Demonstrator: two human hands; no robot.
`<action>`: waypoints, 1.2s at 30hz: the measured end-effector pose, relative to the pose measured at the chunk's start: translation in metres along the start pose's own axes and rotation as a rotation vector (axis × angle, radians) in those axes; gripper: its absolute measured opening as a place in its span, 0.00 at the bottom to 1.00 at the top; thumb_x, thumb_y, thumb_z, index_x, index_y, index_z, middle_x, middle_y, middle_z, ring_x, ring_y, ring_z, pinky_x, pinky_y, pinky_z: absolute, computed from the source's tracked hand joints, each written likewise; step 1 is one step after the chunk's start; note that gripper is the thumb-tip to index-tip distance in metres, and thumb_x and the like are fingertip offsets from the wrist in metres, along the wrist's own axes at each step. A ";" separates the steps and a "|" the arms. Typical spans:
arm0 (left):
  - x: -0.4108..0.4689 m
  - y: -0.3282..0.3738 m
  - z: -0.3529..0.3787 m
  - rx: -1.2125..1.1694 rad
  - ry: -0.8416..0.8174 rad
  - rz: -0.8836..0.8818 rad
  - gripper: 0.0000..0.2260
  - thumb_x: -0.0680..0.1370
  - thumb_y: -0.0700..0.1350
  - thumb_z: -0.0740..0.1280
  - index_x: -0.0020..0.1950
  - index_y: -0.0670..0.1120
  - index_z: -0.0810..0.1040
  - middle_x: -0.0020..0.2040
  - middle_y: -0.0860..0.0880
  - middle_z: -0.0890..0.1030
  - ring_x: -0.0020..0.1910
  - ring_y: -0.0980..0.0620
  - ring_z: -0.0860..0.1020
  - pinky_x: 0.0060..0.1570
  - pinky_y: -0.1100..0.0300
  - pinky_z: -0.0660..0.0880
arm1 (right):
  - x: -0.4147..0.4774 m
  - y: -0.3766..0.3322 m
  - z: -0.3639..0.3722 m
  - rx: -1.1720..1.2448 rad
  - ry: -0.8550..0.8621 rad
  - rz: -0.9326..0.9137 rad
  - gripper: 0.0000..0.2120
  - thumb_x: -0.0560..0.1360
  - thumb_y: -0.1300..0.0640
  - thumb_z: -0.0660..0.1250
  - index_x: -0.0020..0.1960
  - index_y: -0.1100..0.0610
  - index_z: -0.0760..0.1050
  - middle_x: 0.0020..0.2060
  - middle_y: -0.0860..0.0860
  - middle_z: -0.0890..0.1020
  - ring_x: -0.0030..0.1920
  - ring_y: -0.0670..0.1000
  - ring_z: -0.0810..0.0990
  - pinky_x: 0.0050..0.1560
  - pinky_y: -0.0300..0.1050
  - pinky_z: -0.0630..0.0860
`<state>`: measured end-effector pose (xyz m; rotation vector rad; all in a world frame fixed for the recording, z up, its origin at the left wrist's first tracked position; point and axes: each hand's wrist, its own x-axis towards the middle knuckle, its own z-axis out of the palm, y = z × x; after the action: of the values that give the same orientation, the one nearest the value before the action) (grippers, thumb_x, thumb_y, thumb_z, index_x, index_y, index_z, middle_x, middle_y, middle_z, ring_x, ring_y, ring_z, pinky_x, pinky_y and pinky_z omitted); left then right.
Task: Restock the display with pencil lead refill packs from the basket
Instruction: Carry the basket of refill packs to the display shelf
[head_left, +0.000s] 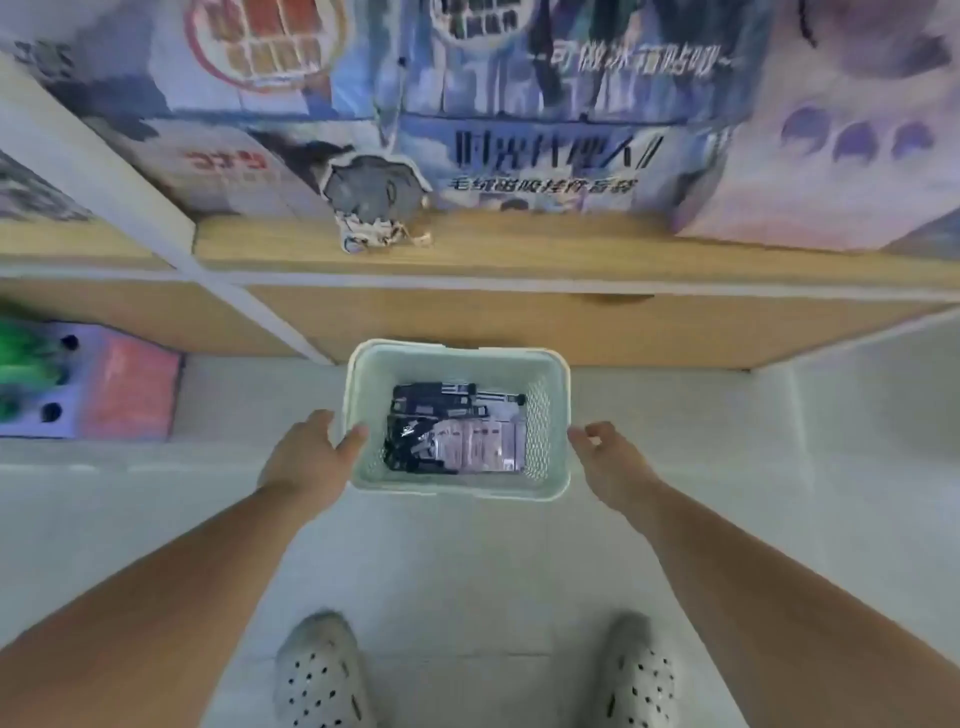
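Pale floor (467, 561), mint basket (452, 491) on it, wooden shelf (519, 244) carrying printed boxes (545, 156)

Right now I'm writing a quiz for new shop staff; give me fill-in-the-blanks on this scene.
The basket is pale ___.
The refill packs lie ___ the basket.
The left hand grips the basket's ___ rim.
Missing: green; inside; left.

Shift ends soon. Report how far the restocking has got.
Done: nothing visible; the packs all lie in the basket, none on the shelf. In hand: the left hand grips the basket rim; the right hand is at the opposite rim, grip unclear. Left: stocking all of them.
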<state>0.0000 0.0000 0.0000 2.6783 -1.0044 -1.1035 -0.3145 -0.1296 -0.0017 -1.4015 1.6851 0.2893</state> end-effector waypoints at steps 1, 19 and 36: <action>0.009 -0.001 0.010 -0.014 0.017 0.017 0.29 0.80 0.62 0.59 0.74 0.43 0.67 0.68 0.39 0.76 0.64 0.39 0.75 0.59 0.50 0.72 | 0.010 0.003 0.006 0.020 0.015 0.005 0.25 0.81 0.39 0.54 0.70 0.54 0.67 0.58 0.57 0.80 0.56 0.60 0.79 0.50 0.48 0.73; 0.009 0.000 0.040 -0.236 0.230 0.181 0.15 0.85 0.51 0.53 0.56 0.41 0.71 0.46 0.43 0.75 0.44 0.42 0.73 0.42 0.53 0.66 | 0.015 0.013 0.034 0.332 0.224 -0.161 0.13 0.83 0.52 0.51 0.47 0.56 0.70 0.37 0.50 0.73 0.38 0.52 0.70 0.39 0.47 0.66; -0.364 0.051 -0.254 -0.647 0.191 -0.176 0.14 0.85 0.52 0.52 0.56 0.45 0.72 0.45 0.48 0.78 0.46 0.45 0.76 0.40 0.55 0.68 | -0.379 -0.122 -0.183 0.341 -0.009 -0.178 0.13 0.85 0.50 0.50 0.55 0.49 0.73 0.46 0.52 0.79 0.47 0.51 0.78 0.44 0.46 0.74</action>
<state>-0.0538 0.1352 0.4230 2.2963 -0.3034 -0.9593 -0.3118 -0.0391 0.4274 -1.2775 1.5067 -0.0896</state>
